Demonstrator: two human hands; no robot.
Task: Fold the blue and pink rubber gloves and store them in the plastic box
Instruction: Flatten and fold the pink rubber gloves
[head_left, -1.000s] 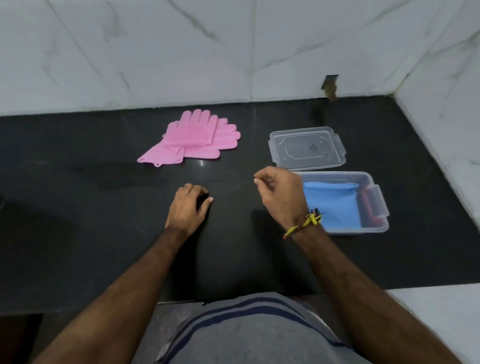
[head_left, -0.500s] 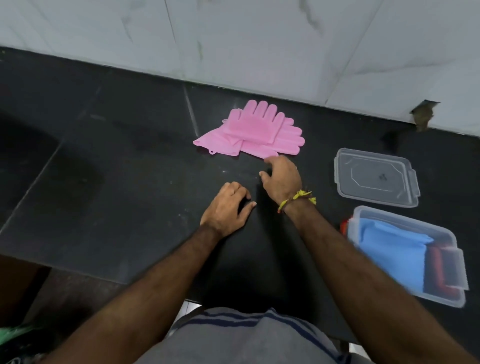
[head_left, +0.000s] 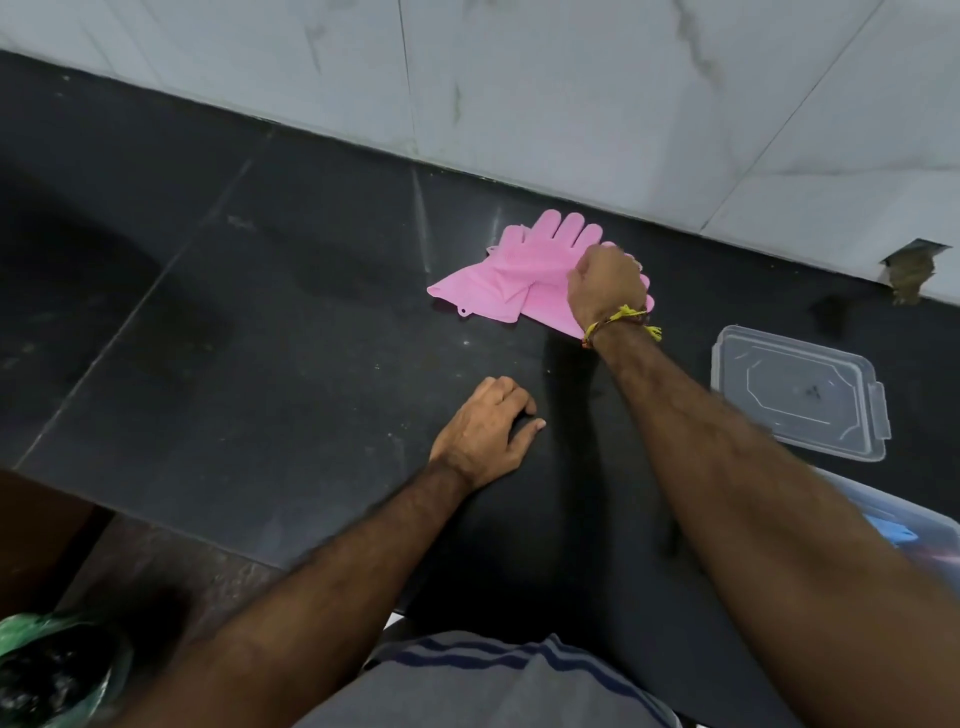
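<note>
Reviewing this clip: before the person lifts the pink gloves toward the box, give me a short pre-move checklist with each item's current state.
1. Right hand on the pink gloves: ok, it rests closed on the pair near the finger end.
2. Firm grip on both gloves: cannot tell, the fingertips are hidden under the hand.
3. Left hand clear of the gloves: ok, it rests on the black counter, apart from them.
4. Pink gloves folded: not ok, they lie flat and overlapped.
5. Plastic box open: ok, its lid lies beside it on the counter.
6. Room left in the box: cannot tell, the right arm covers most of it.
</note>
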